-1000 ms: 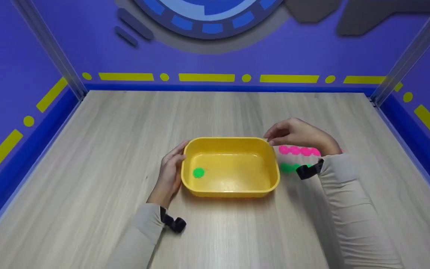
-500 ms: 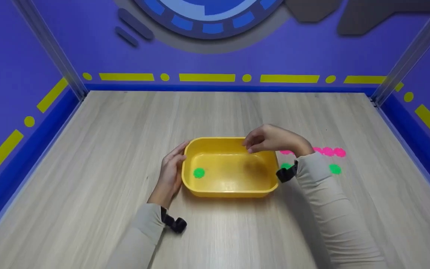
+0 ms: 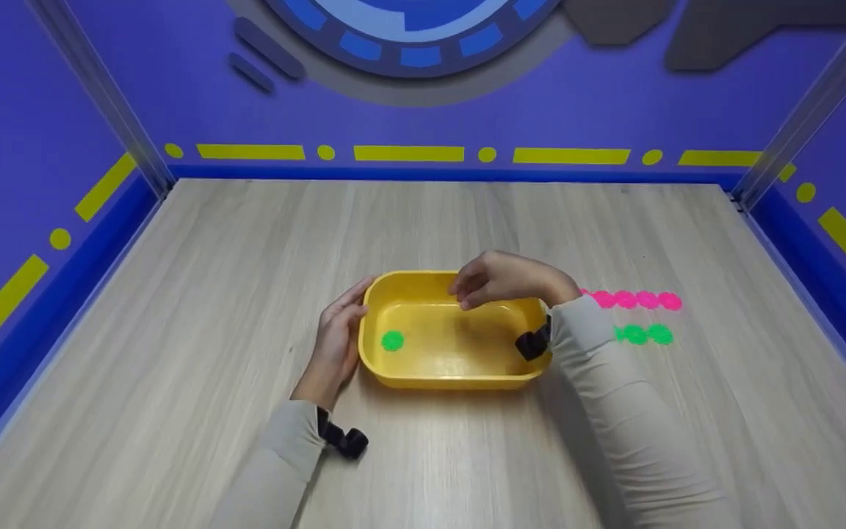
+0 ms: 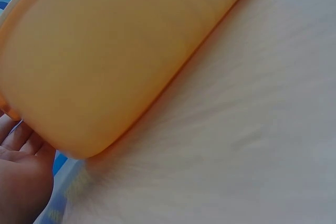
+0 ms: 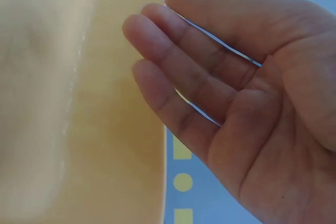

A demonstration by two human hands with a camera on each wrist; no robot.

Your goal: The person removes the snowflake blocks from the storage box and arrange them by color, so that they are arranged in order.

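A yellow rectangular tub (image 3: 452,382) stands on the table, with one small green scalloped disc (image 3: 392,341) lying on its floor at the left. My left hand (image 3: 333,338) rests against the tub's left end, fingers extended along the outside and thumb at the rim. In the left wrist view part of that hand (image 4: 23,177) shows beside the tub's wall (image 4: 121,61), its fingertips hidden. My right hand (image 3: 507,278) hovers over the tub's far side, fingers bent and thumb near them. In the right wrist view no object shows at its fingers (image 5: 152,40); I cannot tell whether they pinch something small.
Right of the tub, a row of pink scalloped discs (image 3: 636,300) lies behind a row of green ones (image 3: 637,335), both partly covered by the right arm. Blue-purple panels (image 3: 423,117) wall in the wooden table (image 3: 261,242) at the back and sides.
My right hand has moved left from the tub's far right corner to over its interior, uncovering more of both disc rows. The left hand and the tub stay in place.
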